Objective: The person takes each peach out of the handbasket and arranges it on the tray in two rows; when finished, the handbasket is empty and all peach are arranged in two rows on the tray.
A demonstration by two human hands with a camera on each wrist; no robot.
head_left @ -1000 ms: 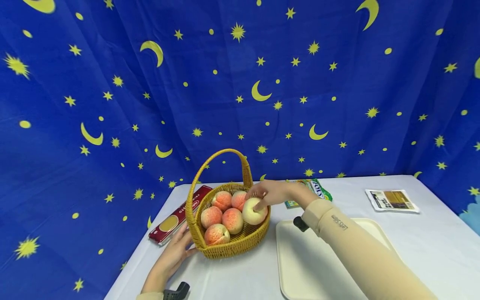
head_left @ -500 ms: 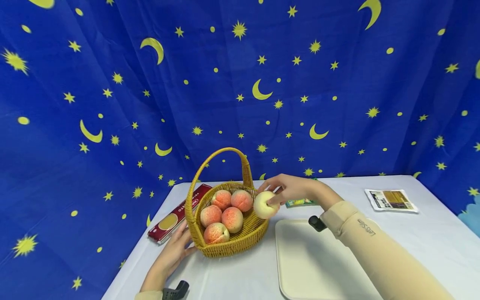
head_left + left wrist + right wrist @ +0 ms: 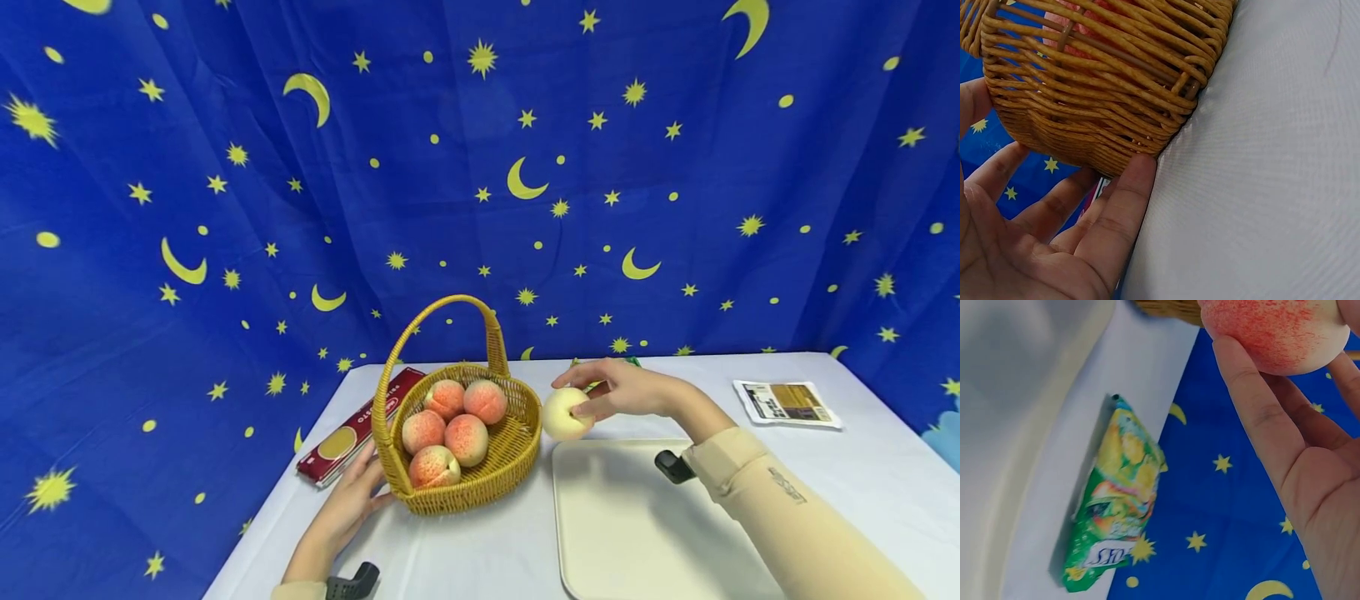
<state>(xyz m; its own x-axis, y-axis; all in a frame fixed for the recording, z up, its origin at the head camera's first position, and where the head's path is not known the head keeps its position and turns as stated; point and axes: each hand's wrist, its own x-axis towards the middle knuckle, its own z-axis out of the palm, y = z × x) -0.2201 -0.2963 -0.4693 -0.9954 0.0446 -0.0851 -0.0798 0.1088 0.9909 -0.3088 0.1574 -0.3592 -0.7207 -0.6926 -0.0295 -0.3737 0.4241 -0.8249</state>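
My right hand (image 3: pixel 618 389) holds a peach (image 3: pixel 564 414) between thumb and fingers, just past the right rim of the wicker basket (image 3: pixel 474 500) and near the tray's far left corner. Toward the head camera the fruit looks pale yellow; the right wrist view shows its red-speckled side (image 3: pixel 1272 328). Several more peaches (image 3: pixel 467 440) sit in the left part of the basket, leaving its woven floor bare at right. At the basket's left side my left hand (image 3: pixel 347 510) rests with extended fingers, and in the left wrist view its fingertips (image 3: pixel 1142 165) touch the lower weave.
A cream tray (image 3: pixel 637 517) lies right of the basket. Behind my right hand is a green snack bag (image 3: pixel 1116 500). A red pasta packet (image 3: pixel 337 446) lies left of the basket, a white-and-brown packet (image 3: pixel 787 403) at far right. The basket's tall handle (image 3: pixel 450 302) arches up.
My right hand has lifted the pale-sided peach out of the basket and carried it right, past the rim. My left hand and the basket have stayed in place.
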